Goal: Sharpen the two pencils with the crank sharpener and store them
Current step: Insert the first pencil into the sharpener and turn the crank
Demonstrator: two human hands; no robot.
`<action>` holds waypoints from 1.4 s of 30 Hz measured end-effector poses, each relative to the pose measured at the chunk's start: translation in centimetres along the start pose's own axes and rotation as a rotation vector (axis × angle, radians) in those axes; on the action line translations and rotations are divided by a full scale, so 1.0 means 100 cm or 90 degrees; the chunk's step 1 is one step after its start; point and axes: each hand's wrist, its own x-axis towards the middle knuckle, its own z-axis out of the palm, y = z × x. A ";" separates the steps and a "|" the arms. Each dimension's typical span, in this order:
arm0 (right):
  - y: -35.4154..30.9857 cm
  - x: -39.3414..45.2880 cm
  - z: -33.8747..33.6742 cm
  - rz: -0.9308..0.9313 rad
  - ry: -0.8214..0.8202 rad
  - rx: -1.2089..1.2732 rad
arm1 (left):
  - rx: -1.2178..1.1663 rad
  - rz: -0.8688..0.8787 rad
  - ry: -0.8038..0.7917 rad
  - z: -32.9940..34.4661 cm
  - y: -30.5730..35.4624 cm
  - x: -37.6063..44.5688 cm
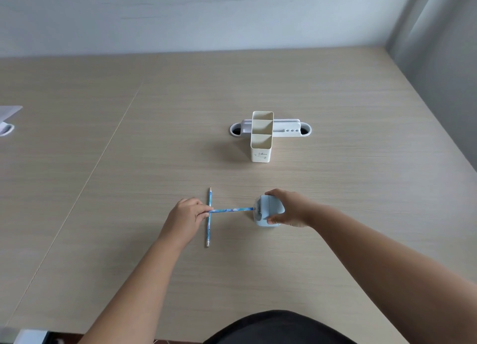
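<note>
Blue patterned pencil (231,210), pinched by the left hand (187,216), sits in the crank sharpener (268,210) gripped by the right hand (289,208) on the counter (335,188); cranking seems next.

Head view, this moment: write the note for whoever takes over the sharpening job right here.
Left hand: pinching the end of a blue patterned pencil, held level with its other end at the sharpener's front opening.
Right hand: gripping the light blue crank sharpener from the side, steadying it on the wooden desk. The crank is hidden.
Second pencil: flat on the desk, crossing under the held one, point facing away.
Cream pencil holder: upright further back, all three compartments empty.
Done: nothing stored.
Left: sharpen the held pencil, check the second one, put both in the holder.
</note>
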 end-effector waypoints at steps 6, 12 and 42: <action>0.001 0.002 0.002 0.003 0.000 0.013 | -0.016 0.002 -0.003 0.012 0.012 0.015; 0.007 -0.003 0.017 -0.005 0.005 0.030 | -0.021 -0.015 -0.024 0.022 0.013 0.012; 0.087 -0.019 0.040 0.050 0.213 0.100 | 0.271 0.140 -0.283 0.070 0.129 0.060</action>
